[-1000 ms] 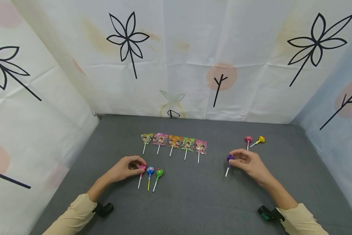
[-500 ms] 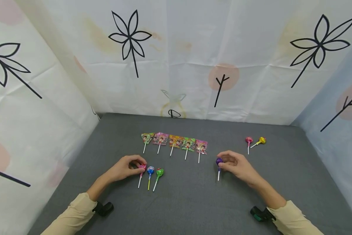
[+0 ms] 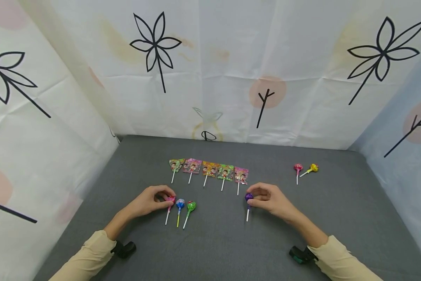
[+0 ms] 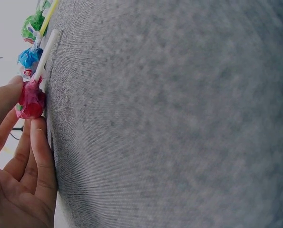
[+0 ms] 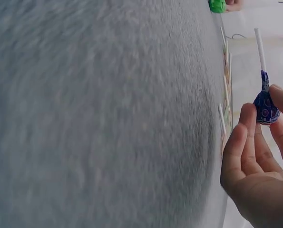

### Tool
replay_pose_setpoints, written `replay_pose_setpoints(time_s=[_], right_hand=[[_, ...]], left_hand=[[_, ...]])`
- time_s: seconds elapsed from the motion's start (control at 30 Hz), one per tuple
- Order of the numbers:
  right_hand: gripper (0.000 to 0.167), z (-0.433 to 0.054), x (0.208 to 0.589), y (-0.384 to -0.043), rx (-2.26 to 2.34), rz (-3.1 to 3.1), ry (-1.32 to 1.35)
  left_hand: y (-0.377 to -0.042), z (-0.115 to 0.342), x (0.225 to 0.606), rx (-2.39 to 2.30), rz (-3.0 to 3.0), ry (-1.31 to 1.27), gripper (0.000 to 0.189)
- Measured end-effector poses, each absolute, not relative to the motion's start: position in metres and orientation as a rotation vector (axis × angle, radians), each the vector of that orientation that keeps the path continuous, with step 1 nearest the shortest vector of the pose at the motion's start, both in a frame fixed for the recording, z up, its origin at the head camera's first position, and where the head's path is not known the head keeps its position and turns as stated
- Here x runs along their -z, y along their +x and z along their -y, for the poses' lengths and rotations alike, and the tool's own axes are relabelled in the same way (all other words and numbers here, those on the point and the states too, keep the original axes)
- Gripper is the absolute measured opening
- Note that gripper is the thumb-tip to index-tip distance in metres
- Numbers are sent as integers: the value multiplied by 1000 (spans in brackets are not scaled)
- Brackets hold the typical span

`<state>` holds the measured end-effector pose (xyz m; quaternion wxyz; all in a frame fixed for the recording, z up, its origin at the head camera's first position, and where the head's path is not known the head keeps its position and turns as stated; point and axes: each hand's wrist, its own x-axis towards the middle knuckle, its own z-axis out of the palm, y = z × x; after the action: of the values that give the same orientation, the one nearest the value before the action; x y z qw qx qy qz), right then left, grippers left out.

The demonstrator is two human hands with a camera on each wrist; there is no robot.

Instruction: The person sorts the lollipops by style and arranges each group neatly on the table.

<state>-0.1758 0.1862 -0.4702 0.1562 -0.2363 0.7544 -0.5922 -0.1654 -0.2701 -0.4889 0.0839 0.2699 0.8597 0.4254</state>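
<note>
My left hand (image 3: 155, 200) pinches the wrapped head of a pink lollipop (image 4: 32, 100) between thumb and fingers, its white stick pointing toward me. Just right of it lie a blue lollipop (image 3: 180, 204) with a yellow stick and a green lollipop (image 3: 191, 206), side by side. Over the middle right of the table, my right hand (image 3: 269, 198) holds a purple lollipop (image 5: 266, 106) by its head, thumb on one side and fingertips on the other. In the right wrist view this lollipop shows raised off the grey cloth.
Behind the hands runs a row of several flat-packed lollipops (image 3: 209, 169) in bright wrappers. Farther back on the right lie a pink-red lollipop (image 3: 297, 168) and a yellow lollipop (image 3: 313, 168). Grey cloth covers the table (image 3: 210, 249), and a white printed curtain (image 3: 224, 50) stands behind it.
My right hand has carried the purple lollipop leftward, away from the two lollipops at the back right. The left hand has stayed on the pink lollipop.
</note>
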Motion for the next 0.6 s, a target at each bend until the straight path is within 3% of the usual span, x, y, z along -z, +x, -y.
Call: replay_pose_setpoints(time_s=[0.6], right_hand=[[29, -128, 479, -176, 1728, -1991, -771]], left_hand=[[-168, 272, 491, -1260, -2564, 771, 17]])
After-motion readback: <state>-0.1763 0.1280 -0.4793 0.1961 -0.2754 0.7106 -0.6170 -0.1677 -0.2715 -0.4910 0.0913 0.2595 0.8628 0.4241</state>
